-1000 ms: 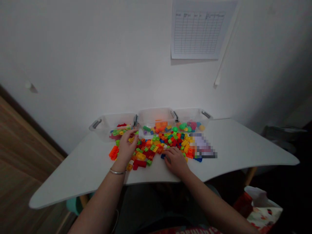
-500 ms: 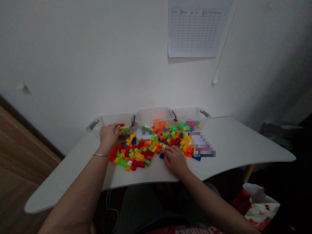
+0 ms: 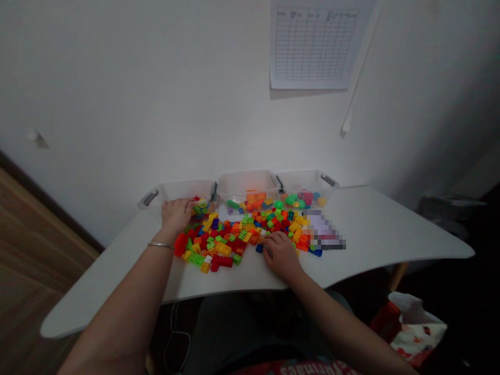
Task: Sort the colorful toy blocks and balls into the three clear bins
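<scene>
Head view: toy blocks (image 3: 223, 249) are spread in a heap on the white table (image 3: 390, 229), before the left bin (image 3: 185, 186), middle bin (image 3: 248, 179) and right bin (image 3: 302, 178).
Left hand (image 3: 177, 214): placed at the left bin, fingers bent beside the coloured pieces (image 3: 201, 204) there; whether anything is gripped cannot be made out.
Right hand (image 3: 280, 255): rested at the heap's near edge, loosely curled beside a dark blue block (image 3: 259, 248); whether anything is held underneath is hidden.
Left bin: probably best reached with the wrist kept high, so that its rim is not knocked.
Coloured pieces: best let go low, so that none is bounced out.
Toy blocks: best pinched singly by their sides, since neighbours are packed close.
</scene>
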The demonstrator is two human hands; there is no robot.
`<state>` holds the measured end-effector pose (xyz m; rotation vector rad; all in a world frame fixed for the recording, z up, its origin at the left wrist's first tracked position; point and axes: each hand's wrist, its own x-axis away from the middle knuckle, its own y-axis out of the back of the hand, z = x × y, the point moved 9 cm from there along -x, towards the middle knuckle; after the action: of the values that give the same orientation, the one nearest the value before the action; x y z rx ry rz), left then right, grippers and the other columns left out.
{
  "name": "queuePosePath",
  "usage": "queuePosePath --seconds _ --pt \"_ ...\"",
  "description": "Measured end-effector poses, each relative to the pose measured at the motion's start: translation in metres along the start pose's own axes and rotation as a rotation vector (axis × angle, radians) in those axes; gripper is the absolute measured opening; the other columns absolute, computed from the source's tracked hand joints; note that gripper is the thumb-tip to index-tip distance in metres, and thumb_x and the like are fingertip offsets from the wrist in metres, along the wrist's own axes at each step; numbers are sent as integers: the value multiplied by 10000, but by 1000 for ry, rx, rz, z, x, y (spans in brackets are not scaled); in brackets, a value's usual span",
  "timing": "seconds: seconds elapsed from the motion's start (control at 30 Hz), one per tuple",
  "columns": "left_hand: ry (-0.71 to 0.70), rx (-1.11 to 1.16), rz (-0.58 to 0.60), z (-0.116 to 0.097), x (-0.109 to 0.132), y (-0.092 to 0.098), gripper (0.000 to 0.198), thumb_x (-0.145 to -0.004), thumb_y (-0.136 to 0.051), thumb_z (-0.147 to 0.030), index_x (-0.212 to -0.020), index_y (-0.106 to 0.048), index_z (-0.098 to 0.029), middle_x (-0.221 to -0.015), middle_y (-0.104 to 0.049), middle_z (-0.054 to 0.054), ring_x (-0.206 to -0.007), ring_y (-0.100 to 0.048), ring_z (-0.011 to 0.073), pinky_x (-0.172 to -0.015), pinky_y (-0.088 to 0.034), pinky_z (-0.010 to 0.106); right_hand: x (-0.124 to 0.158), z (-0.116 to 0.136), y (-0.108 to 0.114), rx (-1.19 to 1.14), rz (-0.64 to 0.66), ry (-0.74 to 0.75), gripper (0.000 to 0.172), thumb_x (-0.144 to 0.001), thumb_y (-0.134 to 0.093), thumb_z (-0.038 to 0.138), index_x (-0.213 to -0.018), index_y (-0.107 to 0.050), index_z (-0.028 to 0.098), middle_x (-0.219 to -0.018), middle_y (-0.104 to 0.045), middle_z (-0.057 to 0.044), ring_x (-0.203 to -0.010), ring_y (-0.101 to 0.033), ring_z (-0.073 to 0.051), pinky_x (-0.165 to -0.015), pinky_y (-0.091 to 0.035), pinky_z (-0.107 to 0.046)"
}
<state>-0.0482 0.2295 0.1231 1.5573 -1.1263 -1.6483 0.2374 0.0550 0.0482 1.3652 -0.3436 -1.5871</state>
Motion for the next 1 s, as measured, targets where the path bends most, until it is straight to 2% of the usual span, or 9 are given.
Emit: queuePosePath --seconds 0.13,0.27,0.4,0.47,0.57,0.67,0.77,0.87,1.0 --pt "-19 177 -28 2 1 4 501 -925 -267 -357 -1253 -616 -211 -1348 -594 119 -1257 -504 313 -1097 -220 602 0 0 -1 7 7 -2 202 -834 -558 154 -982 -688 198 -1017 -676 -77 -1040 -543 -268 -964 -460 -433" --pt "40 276 -90 -3 9 16 490 -929 -284 -330 -1295 -585 -206 -1421 -526 125 -1309 -463 299 -1116 -200 612 0 -1 -2 21 25 -11 218 -833 -561 159 -1018 -676 166 -1023 -675 -97 -1049 -536 -271 -966 -457 -427" --pt "-58 290 -187 -40 30 37 448 -943 -333 -369 -1283 -589 -231 -1413 -533 104 -1295 -467 287 -1130 -184 605 0 -2 -4 33 39 -23 244 -830 -562 164 -1050 -668 161 -1041 -670 -103 -1059 -533 -275 -971 -450 -426" --pt "-122 297 -209 -62 45 42 425 -945 -357 -375 -1276 -592 -250 -1391 -552 95 -1281 -474 278 -1122 -218 589 0 -2 -5 36 51 -27 263 -827 -562 162 -1070 -663 163 -1048 -670 -102 -1061 -533 -274 -969 -449 -423" --pt "-256 269 -136 -96 72 32 409 -939 -393 -391 -1258 -606 -250 -1410 -528 99 -1304 -450 284 -1113 -266 573 0 -1 -5 43 63 -24 282 -824 -560 163 -1088 -658 156 -1055 -667 -104 -1059 -531 -273 -974 -443 -420" --pt "-257 218 -39 -114 100 10 418 -917 -450 -415 -1268 -604 -249 -1414 -517 127 -1304 -446 336 -1089 -276 639 0 2 -5 35 67 -3 302 -816 -561 156 -1103 -655 152 -1058 -664 -100 -1048 -529 -267 -974 -443 -410" --pt "-298 205 0 -133 127 -5 417 -896 -501 -388 -1284 -590 -265 -1423 -520 99 -1320 -434 333 -1107 -261 642 0 3 -5 24 76 15 320 -803 -571 148 -1112 -653 160 -1079 -664 -95 -1054 -523 -266 -979 -441 -410" --pt "-345 194 25 -149 146 -12 421 -881 -534 -382 -1284 -589 -276 -1415 -534 82 -1310 -449 326 -1120 -243 648 0 4 -6 18 81 30 309 -806 -571 154 -1100 -663 177 -1102 -666 -85 -1067 -520 -265 -997 -431 -413" --pt "-397 172 6 -162 159 -8 419 -857 -572 -344 -1271 -602 -286 -1408 -544 67 -1313 -452 321 -1149 -208 635 0 6 -7 14 97 42 333 -813 -586 167 -1134 -666 198 -1170 -662 -67 -1100 -511 -258 -1029 -414 -413"
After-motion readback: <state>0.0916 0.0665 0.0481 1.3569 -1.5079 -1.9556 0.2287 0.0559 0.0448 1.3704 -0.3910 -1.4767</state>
